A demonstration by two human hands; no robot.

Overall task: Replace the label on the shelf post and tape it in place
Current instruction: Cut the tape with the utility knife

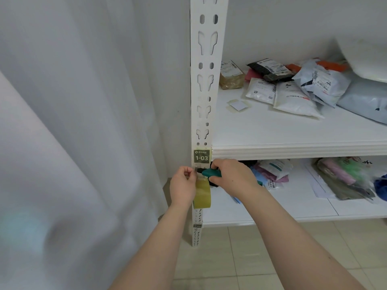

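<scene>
A: Counting two hands, both low on one white shelf post (204, 84), just under the label (201, 156).

B: Reading "1-03" on it, dark green, stuck flat to the post face, level with the front edge of the upper shelf (293, 130). Spotting a second, smaller label (198, 226) further down, by the lower shelf (272, 214). Too small to read.

A: One roll of yellowish tape (202, 194) hanging in front of the post, between the two wrists.

B: On to the left hand (182, 185): fingers curled close together, pinching what looks like the tape's free end at the post's left edge, right below "1-03".

A: And the right hand (230, 177): wrapped around one teal tape dispenser (211, 173), fingers curled over its top. No view of the thumb.

B: Up on the upper shelf, one loose white slip (237, 104) with tape round its edges, lying flat, apart from the parcels.

A: Parcels: one brown box (231, 77) at the left, one black bag (270, 69), two white pouches (260, 92) side by side. Too much overlap beyond those for a firm count.

B: More bags heaped on the lower shelf, again past counting.

A: Two shelves in all, one pale curtain (62, 122) on the left, tiled floor (251, 258) below.
</scene>
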